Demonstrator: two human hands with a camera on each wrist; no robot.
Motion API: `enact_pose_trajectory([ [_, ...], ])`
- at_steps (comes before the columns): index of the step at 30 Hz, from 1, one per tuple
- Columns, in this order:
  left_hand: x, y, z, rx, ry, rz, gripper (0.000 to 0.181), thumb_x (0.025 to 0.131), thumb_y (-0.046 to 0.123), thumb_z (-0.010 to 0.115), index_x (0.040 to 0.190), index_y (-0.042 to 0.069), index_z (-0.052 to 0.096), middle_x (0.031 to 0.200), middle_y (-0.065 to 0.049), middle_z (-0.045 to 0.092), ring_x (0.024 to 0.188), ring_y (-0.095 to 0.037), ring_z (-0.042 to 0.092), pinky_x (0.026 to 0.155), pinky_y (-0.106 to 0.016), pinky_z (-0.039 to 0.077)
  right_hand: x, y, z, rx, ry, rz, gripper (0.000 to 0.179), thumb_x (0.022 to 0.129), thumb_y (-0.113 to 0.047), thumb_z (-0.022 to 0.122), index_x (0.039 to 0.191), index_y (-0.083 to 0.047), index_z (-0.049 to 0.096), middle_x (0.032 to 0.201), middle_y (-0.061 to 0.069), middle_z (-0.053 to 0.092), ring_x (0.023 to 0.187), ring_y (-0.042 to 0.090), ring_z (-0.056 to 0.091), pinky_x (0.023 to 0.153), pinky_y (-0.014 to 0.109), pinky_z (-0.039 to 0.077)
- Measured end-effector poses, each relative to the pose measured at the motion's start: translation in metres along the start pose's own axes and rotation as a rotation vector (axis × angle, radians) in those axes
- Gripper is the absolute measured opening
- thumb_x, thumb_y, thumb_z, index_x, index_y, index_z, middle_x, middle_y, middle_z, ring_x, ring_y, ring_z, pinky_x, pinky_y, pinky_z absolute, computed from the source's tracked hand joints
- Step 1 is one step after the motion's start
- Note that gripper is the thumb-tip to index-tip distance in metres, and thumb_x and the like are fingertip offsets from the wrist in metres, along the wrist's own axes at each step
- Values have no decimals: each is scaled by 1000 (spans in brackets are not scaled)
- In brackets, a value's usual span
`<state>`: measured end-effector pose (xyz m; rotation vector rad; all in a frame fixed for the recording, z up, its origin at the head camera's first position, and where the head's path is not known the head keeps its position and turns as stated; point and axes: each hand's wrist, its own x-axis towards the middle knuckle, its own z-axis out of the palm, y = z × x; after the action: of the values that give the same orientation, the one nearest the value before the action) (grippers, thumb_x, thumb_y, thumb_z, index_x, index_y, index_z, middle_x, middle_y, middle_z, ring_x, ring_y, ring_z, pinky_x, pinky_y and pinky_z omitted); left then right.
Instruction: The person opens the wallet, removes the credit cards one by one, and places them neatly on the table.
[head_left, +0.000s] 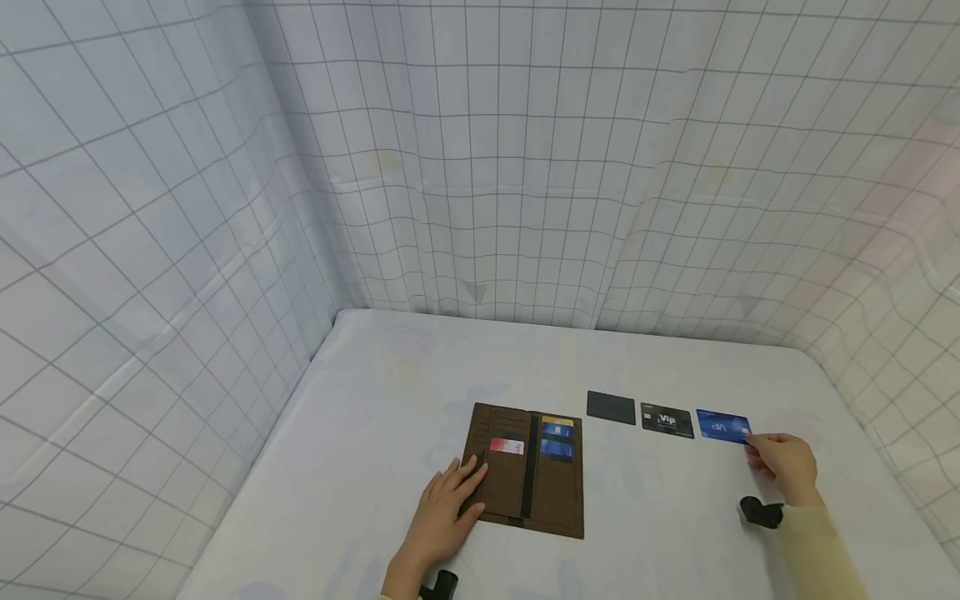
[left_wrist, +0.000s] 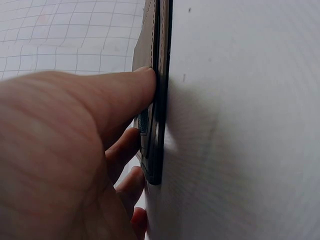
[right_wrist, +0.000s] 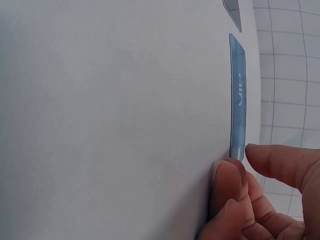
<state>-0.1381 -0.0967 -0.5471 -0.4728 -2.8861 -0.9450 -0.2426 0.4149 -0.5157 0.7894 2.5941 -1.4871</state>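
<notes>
A long dark-brown wallet with stitched edges (head_left: 558,500) lies unfolded on a white cloth-covered table (head_left: 360,400), a black strip (head_left: 530,467) running down between its two halves. The left hand (head_left: 442,512) rests on the wallet's near left corner, its fingers relaxed and spread; the left wrist view shows the thumb touching the wallet near its edge. It grips nothing.

The right hand (head_left: 786,462) is well to the right of the wallet, fingers bent, pinching between thumb and index finger the right end of a glossy blue plastic card with white VIP lettering (head_left: 722,426), which lies flat. In the head view the lettering is upside down. Between this card and the wallet, the row holds a black card marked "Vip" in white (head_left: 667,421) and, just off the wallet's far right corner, a plain black card (head_left: 611,408). The three lie near one another, apart.

In the wallet's left half sits a red-and-white card (head_left: 507,447); its right half holds a yellow-edged card (head_left: 557,421) with blue cards (head_left: 557,448) below it. Beyond the wallet hangs a white sheet with a dark grid (head_left: 487,200). A pale yellow sleeve (head_left: 817,550) covers the right forearm.
</notes>
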Motion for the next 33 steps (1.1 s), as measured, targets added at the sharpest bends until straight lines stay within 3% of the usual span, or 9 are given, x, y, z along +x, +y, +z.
enact_pose_trajectory([
  [7, 0, 0, -1, -7, 11, 16, 51, 94, 25, 60, 141, 11, 48, 146, -12, 40, 136, -37, 27, 108, -58, 17, -1, -2, 9, -50, 23, -61, 46, 91, -26, 57, 110, 16, 53, 61, -2, 60, 53, 11, 56, 48, 25, 47],
  [17, -1, 1, -2, -8, 31, 37, 50, 93, 24, 61, 140, 10, 49, 144, -15, 42, 134, -40, 29, 105, -61, 20, -15, -26, 41, -108, 51, -153, 39, 92, -23, 57, 108, 12, 53, 74, 10, 62, 56, 13, 57, 49, 28, 48],
  [24, -1, 0, -1, -2, 19, 31, 51, 93, 23, 61, 140, 10, 49, 144, -15, 42, 134, -40, 29, 106, -61, 20, -24, -43, 73, -142, -9, -261, 40, 93, -28, 58, 110, 8, 55, 81, 11, 62, 59, 15, 60, 50, 27, 48],
  [33, 0, 0, -1, 7, 2, 10, 51, 93, 24, 60, 141, 11, 48, 146, -12, 40, 137, -37, 26, 108, -58, 18, -48, -72, 125, -139, -123, -376, 31, 91, -27, 64, 100, 3, 59, 75, 9, 60, 57, 18, 60, 51, 28, 47],
])
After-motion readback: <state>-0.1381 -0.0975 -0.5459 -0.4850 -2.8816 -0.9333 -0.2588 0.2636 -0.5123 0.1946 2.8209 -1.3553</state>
